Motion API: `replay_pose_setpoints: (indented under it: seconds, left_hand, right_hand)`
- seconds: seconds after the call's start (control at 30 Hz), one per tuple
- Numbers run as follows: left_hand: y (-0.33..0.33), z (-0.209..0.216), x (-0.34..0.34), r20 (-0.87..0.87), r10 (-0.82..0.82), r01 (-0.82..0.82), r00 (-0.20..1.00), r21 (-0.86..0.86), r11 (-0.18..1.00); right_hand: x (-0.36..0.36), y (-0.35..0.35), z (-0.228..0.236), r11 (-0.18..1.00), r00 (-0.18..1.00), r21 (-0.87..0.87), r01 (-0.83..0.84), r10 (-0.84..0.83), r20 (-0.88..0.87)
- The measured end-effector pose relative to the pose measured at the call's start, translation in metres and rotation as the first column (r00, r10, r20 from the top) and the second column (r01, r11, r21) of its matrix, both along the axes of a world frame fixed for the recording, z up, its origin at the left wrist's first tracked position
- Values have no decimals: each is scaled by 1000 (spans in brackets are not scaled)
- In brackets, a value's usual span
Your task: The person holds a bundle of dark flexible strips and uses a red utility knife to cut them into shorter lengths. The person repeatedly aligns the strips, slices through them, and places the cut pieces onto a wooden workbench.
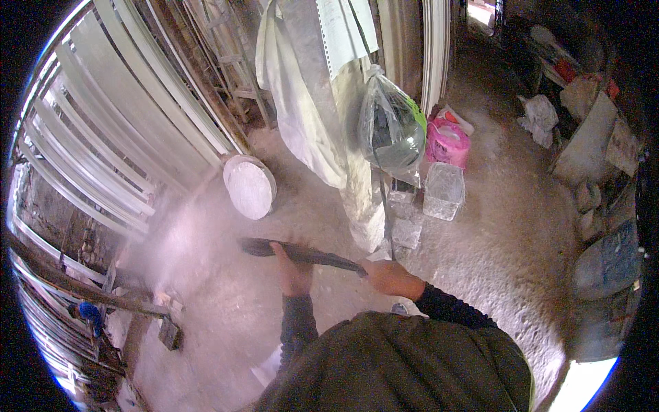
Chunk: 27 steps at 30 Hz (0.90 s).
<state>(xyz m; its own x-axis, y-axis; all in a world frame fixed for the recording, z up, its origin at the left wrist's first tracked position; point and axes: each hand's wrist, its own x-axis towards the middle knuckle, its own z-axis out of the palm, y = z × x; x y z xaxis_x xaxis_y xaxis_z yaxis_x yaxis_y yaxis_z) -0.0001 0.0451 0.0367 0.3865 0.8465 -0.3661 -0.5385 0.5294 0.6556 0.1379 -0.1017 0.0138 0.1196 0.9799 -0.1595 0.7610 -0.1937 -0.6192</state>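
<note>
Both my hands are on a long, dark, slim thing (326,258) held out in front of me, broader at its left end and narrowing to the right. Its exact kind does not show. My left hand (296,275) grips it near the broad end, thumb up and fingers blurred. Around the narrow right end, my right hand (392,278) is closed. Beyond the left end, a pale cloud of dust (182,237) hangs over the floor. Farther off, a round whitish disc or bucket top (250,187) rests on the floor.
Long white strips (130,89) lean at the left, above a beam (89,281). Ahead hang a pale cloth (302,117), a paper sheet (347,31) and a clear bag with dark contents (392,130). A pink tub (447,143) stands by a clear container (443,191). Sacks (594,137) line the right.
</note>
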Motion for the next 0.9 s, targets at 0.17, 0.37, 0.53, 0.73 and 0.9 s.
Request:
replay_pose_setpoints:
  seconds: [0.17, 0.37, 0.53, 0.73, 0.9]
  left_hand:
    - [-25, -93, -10, -727, -669, 982, 154, 189, 21]
    - [-74, -55, 6, -752, 330, 817, 570, 561, -131]
    - [-61, -49, 24, -885, 56, 884, 462, 454, -111]
    - [-54, -43, 22, -944, 30, 936, 327, 320, -144]
    - [-39, -32, 12, -956, 101, 961, 277, 273, -49]
  right_hand:
    - [18, 0, -9, 993, 983, 61, 98, -106, 151]
    - [15, -10, -13, 986, 970, 152, -72, 33, 240]
    - [13, -11, 5, 991, 942, 17, -135, 123, 312]
    - [24, -23, 36, 973, 957, 116, -199, 167, 236]
    - [43, -27, 74, 963, 927, 105, -247, 203, 316]
